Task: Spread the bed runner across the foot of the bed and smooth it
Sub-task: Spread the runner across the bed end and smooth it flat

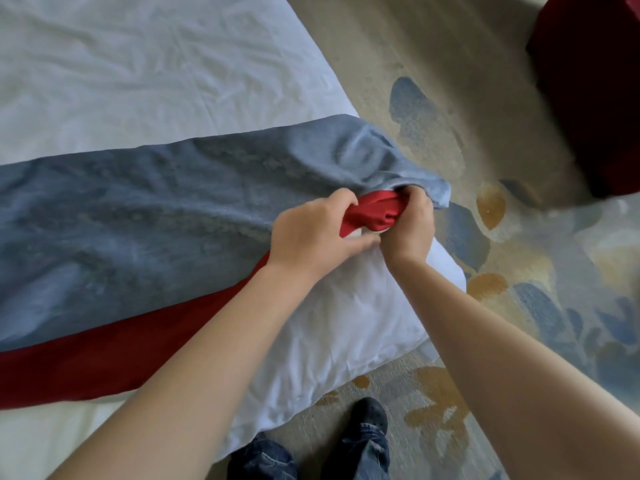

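Gripping the bunched red end of the soft, limp bed runner [156, 209] with curled left hand [311, 233] and right hand [410, 230]; probably light, best taken at corners.

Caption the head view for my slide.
Left hand and right hand grip the bunched red end of the bed runner at a corner of the bed.

Creased white-sheeted bed [138, 64], corner jutting over patterned carpet [450, 81]; blue-grey bed runner [138, 220] with red underside lies slantwise across sheet, bunched at carpet-side edge near corner
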`<state>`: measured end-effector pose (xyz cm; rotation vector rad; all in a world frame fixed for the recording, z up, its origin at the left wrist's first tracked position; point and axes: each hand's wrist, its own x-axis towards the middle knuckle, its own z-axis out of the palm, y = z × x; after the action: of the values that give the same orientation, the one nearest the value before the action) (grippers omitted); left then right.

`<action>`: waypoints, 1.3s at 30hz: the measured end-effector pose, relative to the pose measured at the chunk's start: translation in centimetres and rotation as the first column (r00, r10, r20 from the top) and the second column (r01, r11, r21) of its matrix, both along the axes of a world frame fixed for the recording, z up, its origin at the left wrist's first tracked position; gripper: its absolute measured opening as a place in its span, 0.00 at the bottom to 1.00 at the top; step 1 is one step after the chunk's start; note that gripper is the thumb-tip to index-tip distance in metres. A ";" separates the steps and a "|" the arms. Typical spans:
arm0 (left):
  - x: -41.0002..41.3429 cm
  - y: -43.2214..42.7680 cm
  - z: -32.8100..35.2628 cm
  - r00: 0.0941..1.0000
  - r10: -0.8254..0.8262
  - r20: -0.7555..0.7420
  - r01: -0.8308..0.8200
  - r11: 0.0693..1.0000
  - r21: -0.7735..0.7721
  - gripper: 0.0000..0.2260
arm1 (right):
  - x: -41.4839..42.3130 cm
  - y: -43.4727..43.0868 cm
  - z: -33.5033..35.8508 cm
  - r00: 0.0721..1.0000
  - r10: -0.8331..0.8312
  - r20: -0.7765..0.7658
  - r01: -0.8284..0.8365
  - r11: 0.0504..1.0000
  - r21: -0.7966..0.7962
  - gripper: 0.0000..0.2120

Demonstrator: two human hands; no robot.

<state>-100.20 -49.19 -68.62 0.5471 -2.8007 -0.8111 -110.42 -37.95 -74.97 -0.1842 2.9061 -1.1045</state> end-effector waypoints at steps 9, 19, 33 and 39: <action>1.2 -5.2 1.4 0.993 -0.021 -0.117 0.015 0.998 -0.055 0.09 | -4.6 -2.9 6.7 0.937 0.265 -0.228 -0.231 0.959 0.164 0.11; 5.0 -18.1 -0.8 0.883 0.441 0.159 -0.437 0.897 -0.059 0.15 | -5.6 -22.1 5.1 0.606 0.786 -0.121 -0.753 0.616 0.231 0.11; -1.6 -15.4 -4.2 0.956 0.245 0.158 -0.164 0.900 -0.405 0.19 | -9.2 -15.3 0.2 0.250 0.959 -0.131 -0.762 0.279 0.584 0.11; -3.8 -15.6 -4.8 0.966 0.197 0.166 -0.101 0.882 -0.460 0.11 | -13.8 -13.0 -0.6 0.275 0.946 -0.174 -0.679 0.319 0.662 0.16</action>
<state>-103.95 -64.80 -73.39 0.7865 -2.9391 -0.0616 -124.22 -50.96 -75.61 -2.0702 2.4888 -0.0792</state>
